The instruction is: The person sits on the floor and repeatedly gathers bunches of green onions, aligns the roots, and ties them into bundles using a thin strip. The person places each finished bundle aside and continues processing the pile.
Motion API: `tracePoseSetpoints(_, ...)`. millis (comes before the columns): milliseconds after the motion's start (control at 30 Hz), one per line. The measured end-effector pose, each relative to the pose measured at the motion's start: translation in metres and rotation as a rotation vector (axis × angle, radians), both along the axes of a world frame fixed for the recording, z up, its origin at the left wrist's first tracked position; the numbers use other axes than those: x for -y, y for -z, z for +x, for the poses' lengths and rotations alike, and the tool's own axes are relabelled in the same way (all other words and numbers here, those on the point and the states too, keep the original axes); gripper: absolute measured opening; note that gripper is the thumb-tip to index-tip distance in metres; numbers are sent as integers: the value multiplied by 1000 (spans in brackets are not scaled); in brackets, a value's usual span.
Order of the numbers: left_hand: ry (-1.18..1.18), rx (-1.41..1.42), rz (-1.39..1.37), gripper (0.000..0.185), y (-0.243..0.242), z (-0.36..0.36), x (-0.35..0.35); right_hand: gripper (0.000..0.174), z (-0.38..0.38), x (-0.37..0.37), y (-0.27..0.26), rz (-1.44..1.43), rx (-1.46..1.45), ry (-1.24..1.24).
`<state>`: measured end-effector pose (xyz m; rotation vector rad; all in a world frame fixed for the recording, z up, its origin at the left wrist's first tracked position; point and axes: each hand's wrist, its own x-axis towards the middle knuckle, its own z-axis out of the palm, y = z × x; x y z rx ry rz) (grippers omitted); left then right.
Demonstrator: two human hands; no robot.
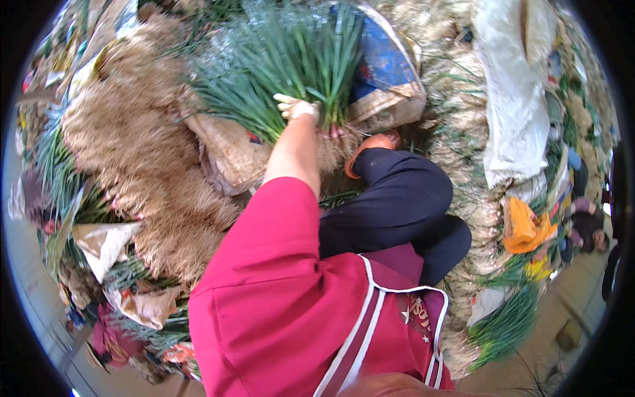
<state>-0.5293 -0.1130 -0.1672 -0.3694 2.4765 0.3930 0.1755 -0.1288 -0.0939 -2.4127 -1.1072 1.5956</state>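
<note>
My left hand (297, 107), in a pale glove, lies over the green leaves of a large bunch of spring onions (283, 64). Its fingers are spread and appear to hold nothing. The bunch's reddish bulbs and pale stringy roots (335, 133) point towards me, just right of the wrist. Beneath the bunch is a dirty woven sack (233, 144), with a blue printed part (387, 54) exposed at the right. My right hand is out of view.
Stacked spring onions show thick brown roots (139, 89) at the left; more roots line the right side. A white sack (516, 89) and an orange plastic bag (527, 227) lie at right. My bent leg (402, 188) and orange sandal (372, 146) are beside the bunch. Another person (588, 226) is at far right.
</note>
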Motion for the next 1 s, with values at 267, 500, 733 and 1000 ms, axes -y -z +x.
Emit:
tracePoseSetpoints(267, 875, 104, -220, 110, 35, -30, 15, 31, 53, 25, 83, 26, -651, 480)
tracePoseSetpoints(500, 635, 366, -300, 83, -11, -82, 13, 28, -15, 40, 50, 115, -382, 287)
tracePoseSetpoints(733, 481, 202, 117, 39, -102, -12, -103, 64, -8, -98, -66, 461, -694, 744)
tracePoseSetpoints(1000, 1404, 573, 1032, 84, -210, 334, -247, 29, 10, -280, -53, 1215, -733, 1041)
